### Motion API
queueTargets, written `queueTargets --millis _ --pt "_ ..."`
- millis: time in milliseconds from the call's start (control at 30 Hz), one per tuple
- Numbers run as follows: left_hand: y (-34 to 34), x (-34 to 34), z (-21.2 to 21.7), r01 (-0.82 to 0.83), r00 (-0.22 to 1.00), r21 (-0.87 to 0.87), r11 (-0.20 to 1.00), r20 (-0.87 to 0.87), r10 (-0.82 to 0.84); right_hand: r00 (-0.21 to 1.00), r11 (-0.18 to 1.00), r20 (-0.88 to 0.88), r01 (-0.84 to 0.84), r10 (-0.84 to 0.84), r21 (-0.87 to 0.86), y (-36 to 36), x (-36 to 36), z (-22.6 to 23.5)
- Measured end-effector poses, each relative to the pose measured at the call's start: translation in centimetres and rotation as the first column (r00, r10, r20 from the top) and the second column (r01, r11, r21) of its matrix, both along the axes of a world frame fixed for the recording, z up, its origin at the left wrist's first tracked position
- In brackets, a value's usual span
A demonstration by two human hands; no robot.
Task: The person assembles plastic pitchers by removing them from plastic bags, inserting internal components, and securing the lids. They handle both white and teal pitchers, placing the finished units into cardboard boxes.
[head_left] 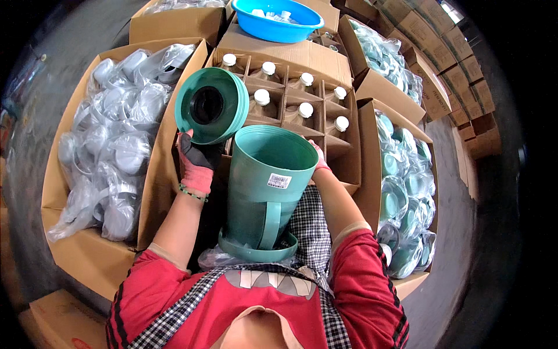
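My left hand [196, 161], in a pink and black glove, holds up a round green base piece [210, 105] with a black hole in its middle. A tall green plastic jug shell [266, 189] with a side handle and a white sticker rests upside-down against my lap, its open end facing away. My right hand [319, 160], also gloved, grips the far rim of that shell; most of the hand is hidden behind it. Behind both sits a cardboard box with dividers [323, 125] holding several glass liners with white caps.
A large box [61, 174] of grey plastic parts in clear bags is at my left. A box [368, 168] of bagged green lids lies at my right. A blue basin [278, 21] sits on cartons at the back. More stacked cartons [450, 64] line the right.
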State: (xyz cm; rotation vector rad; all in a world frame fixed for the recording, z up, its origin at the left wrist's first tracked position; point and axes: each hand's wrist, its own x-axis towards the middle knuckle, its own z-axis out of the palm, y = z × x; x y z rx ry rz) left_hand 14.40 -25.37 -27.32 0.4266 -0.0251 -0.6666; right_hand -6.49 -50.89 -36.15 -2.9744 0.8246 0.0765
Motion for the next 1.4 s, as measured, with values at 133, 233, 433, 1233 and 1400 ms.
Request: queueTargets --millis 133,233,433,1233,1400 --pt "-0.4 -1.7 2.9 0.061 0.998 -0.084 0.995 0.003 -0.061 0.996 0.994 0.092 -0.008 -0.002 0.105 0.4 -1.0 2.0" --pt "0.4 -0.9 2.7 0.014 0.999 -0.076 0.997 0.033 -0.011 0.964 0.929 -0.016 0.258 -0.264 0.264 2.6 1.4 10.1" --pt "0.7 -0.4 2.0 0.062 0.997 0.003 0.998 -0.044 -0.062 0.928 0.965 0.264 0.251 -0.262 0.076 2.6 -2.9 29.8" --pt "-4.6 2.1 15.8 0.311 0.858 -0.147 0.939 0.467 -0.211 0.634 0.277 0.600 -0.539 -0.489 0.795 10.2 0.6 20.4" --pt "-1.4 -0.4 15.0 0.467 0.792 -0.055 0.883 0.471 -0.389 0.439 0.359 0.653 -0.581 -0.617 0.731 10.6 1.4 19.3"
